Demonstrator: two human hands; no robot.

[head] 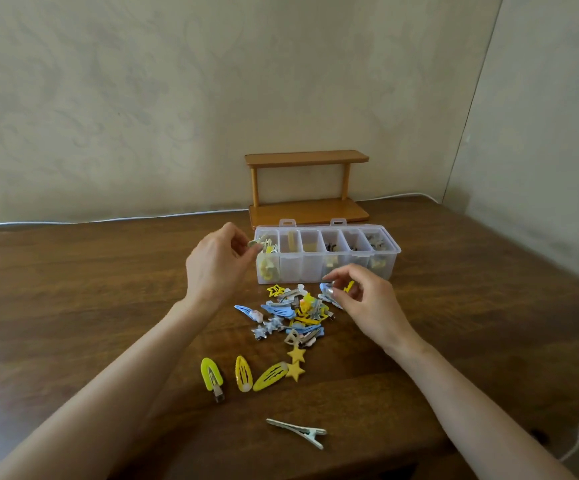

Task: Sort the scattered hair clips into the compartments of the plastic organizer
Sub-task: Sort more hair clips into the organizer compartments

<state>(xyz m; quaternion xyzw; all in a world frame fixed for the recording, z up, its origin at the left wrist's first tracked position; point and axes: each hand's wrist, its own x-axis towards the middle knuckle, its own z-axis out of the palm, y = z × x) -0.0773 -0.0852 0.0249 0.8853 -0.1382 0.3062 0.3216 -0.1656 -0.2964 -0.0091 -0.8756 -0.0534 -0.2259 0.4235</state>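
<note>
Shelf (307,157) just behind clear organizer (310,268)

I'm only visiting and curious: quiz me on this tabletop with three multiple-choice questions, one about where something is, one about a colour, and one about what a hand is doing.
1. Where does the small wooden shelf stand?
A. Behind the clear plastic organizer, by the wall
B. To the organizer's left
C. On top of the organizer

2. What colour are the three oval hair clips lying in a row beside the left forearm?
A. Blue
B. Yellow
C. Pink

3. What is the left hand doing?
A. Lying flat, holding nothing
B. Gripping the shelf
C. Pinching a small clip at the organizer's left-end compartment

Answers:
1 A: the shelf shows just beyond the organizer's far rim.
2 B: all three are yellow.
3 C: its fingertips close on the clip beside that compartment.
</note>
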